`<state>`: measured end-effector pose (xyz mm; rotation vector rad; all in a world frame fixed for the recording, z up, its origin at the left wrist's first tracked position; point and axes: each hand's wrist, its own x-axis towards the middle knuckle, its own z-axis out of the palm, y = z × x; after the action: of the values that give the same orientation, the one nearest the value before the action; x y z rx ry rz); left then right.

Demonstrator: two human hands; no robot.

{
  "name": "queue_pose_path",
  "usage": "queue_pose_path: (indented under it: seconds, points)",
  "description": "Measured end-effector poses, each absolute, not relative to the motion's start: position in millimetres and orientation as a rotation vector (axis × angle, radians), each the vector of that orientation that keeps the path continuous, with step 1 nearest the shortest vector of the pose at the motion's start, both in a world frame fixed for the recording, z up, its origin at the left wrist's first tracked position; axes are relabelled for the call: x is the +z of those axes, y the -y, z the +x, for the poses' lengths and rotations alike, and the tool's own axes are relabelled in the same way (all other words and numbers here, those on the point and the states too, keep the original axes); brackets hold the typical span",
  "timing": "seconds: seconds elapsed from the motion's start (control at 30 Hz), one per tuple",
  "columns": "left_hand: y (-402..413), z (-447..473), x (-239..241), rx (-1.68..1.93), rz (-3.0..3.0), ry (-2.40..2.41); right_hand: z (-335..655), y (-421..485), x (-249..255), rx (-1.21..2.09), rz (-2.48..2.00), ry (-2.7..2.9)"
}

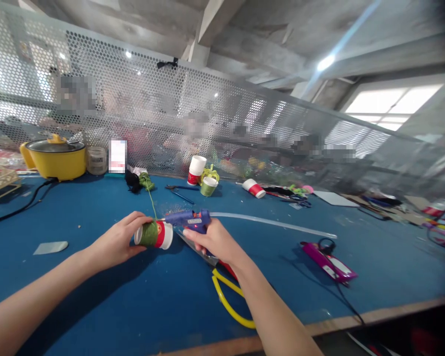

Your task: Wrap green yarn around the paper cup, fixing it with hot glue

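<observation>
In my left hand [128, 235] is a paper cup [164, 236] lying on its side, red and white, part of it wrapped in green yarn. My fingers curl round its wrapped end. A strand runs from the cup up to a green yarn bundle [147, 181] farther back. My right hand [215, 240] grips a blue glue gun [189, 220], its nozzle at the cup's upper side; a long clear glue stick [274, 222] sticks out of its back. Scissors with yellow handles [222, 296] lie beneath my right hand and forearm, partly hidden.
A yellow electric pot [61, 160], a glass jar [96, 160] and a lit phone [117, 155] stand at the back left. Stacked cups [196, 170], a green cup [209, 186] and a tipped cup [254, 188] sit before the perforated screen. A purple corded device [328, 263] lies right.
</observation>
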<state>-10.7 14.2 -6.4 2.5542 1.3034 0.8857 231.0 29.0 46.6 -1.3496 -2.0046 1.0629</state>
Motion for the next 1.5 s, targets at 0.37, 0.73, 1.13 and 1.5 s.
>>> queue_pose_path:
  seconds: [0.37, 0.73, 1.13, 1.5]
  points:
    - [-12.9, -10.8, -1.1, 0.906, 2.538, -1.274, 231.2, -27.3, 46.7, 1.031, -1.341, 2.042]
    - [-15.2, -12.4, -6.0, 0.890, 2.578, -1.284, 230.5, -26.1, 47.6, 0.972, -1.348, 2.087]
    - [-13.4, -10.7, -4.0, 0.874, 2.573, -1.290, 230.6, -28.2, 44.6, 1.019, -1.343, 2.063]
    - [-14.0, -10.7, -5.3, 0.873, 2.560, -1.288, 230.8, -27.7, 45.4, 1.016, -1.347, 2.064]
